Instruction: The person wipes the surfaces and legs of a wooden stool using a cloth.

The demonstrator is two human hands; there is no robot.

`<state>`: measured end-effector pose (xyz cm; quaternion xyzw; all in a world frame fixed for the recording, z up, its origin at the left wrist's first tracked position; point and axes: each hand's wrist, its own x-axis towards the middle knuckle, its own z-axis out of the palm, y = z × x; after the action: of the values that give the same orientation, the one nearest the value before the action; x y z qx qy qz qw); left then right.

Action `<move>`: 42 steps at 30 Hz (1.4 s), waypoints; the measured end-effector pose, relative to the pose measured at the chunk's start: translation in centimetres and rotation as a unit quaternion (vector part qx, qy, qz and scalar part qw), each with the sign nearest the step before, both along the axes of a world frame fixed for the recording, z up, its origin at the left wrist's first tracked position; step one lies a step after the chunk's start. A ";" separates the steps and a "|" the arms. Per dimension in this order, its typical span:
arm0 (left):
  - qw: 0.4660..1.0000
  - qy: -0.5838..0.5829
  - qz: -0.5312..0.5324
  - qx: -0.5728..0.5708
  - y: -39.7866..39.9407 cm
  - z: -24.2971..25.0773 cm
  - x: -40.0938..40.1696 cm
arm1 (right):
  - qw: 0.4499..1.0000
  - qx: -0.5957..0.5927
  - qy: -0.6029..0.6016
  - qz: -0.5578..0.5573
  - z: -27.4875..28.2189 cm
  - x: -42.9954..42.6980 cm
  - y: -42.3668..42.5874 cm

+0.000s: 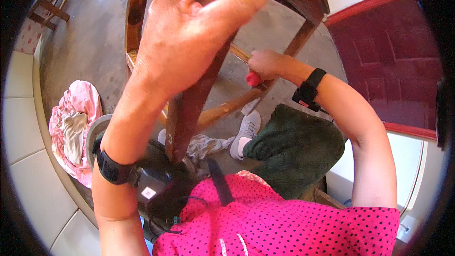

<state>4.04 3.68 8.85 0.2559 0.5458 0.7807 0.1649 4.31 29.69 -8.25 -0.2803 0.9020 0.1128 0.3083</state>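
A brown wooden stool is held tilted in front of me, one leg reaching down toward my lap. My left hand is high up, close to the camera, over the stool's frame. Its thumb stretches right across the dark wood, while the fingertips run out of the top of the picture or are hidden, so its hold is unclear. Lower and to the right, my right hand is closed around a red cloth at a lighter wooden rung. Part of that cloth bulges below the fist.
On the concrete floor at left lies a pink cloth with a whitish cloth on it. A grey cloth lies near my shoe. Another wooden stool stands far left. A maroon door is at right.
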 end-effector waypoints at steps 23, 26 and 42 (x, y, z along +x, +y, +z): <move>0.981 0.025 0.187 -0.047 2.4 0.9 0.6 | 0.499 -0.549 0.127 -0.659 -7.2 12.8 0.8; 0.980 0.013 0.193 -0.051 2.4 1.5 1.1 | 0.615 -0.468 0.088 -0.629 -7.5 11.0 0.7; 0.987 0.022 0.149 -0.061 8.0 1.8 3.4 | 0.941 0.034 0.124 -0.313 -26.4 13.9 17.0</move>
<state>7.45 11.64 10.64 0.1782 0.6278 0.7561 0.0496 18.17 46.72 -34.67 0.0432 0.9709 0.0755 0.2230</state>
